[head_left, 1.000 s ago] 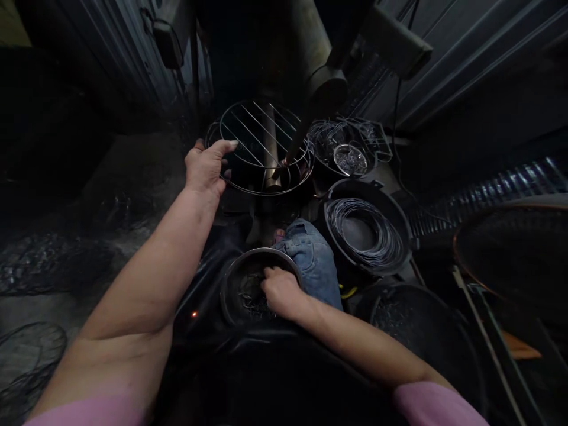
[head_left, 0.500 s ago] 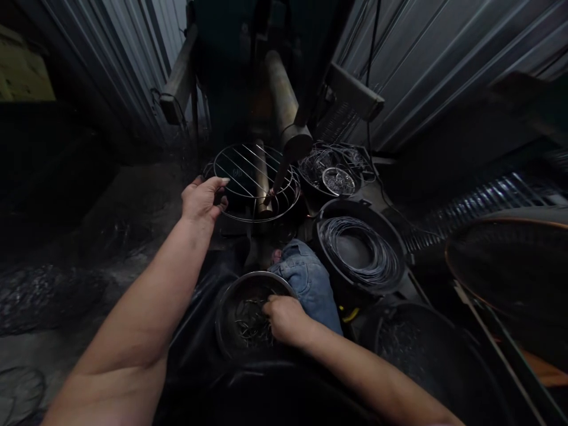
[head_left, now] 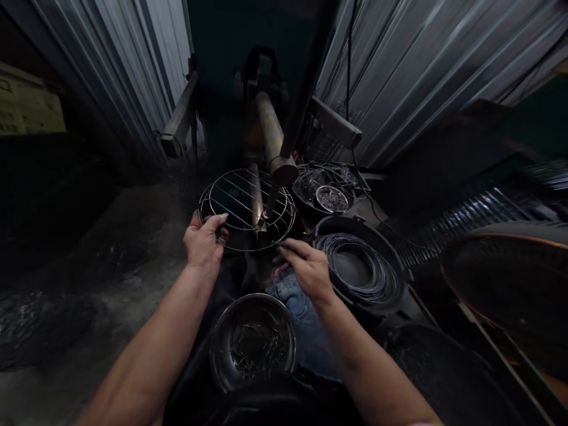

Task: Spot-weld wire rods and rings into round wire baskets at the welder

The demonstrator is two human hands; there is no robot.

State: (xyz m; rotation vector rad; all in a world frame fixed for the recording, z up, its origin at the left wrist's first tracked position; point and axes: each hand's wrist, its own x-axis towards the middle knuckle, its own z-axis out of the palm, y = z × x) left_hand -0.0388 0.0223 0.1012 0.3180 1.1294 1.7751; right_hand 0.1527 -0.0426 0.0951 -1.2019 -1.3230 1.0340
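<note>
My left hand (head_left: 205, 239) grips the near left edge of a round wire rack (head_left: 237, 226), which has parallel bars across a ring and a second ring around it. The rack lies level around the lower bar of a machine with two metal cylinders (head_left: 271, 133). My right hand (head_left: 307, 264) is pinched near the rack's front right edge; a thin dark piece seems to show at its fingertips, too small to name surely. Below, on my lap, a metal bowl (head_left: 217, 361) contains many short wire pieces (head_left: 261, 349).
At right stands a black tub (head_left: 326, 223) with a coil of wire (head_left: 377, 269). Behind it, another container of wire parts holds a small round basket (head_left: 332, 199). A large copper-rimmed round vessel (head_left: 506, 278) is far right. Corrugated metal walls (head_left: 146, 65) rise behind.
My right hand has left the bowl and moved up to the rack's front right edge. My left hand still holds the rack. The whole view has shifted, with the machine now lower.
</note>
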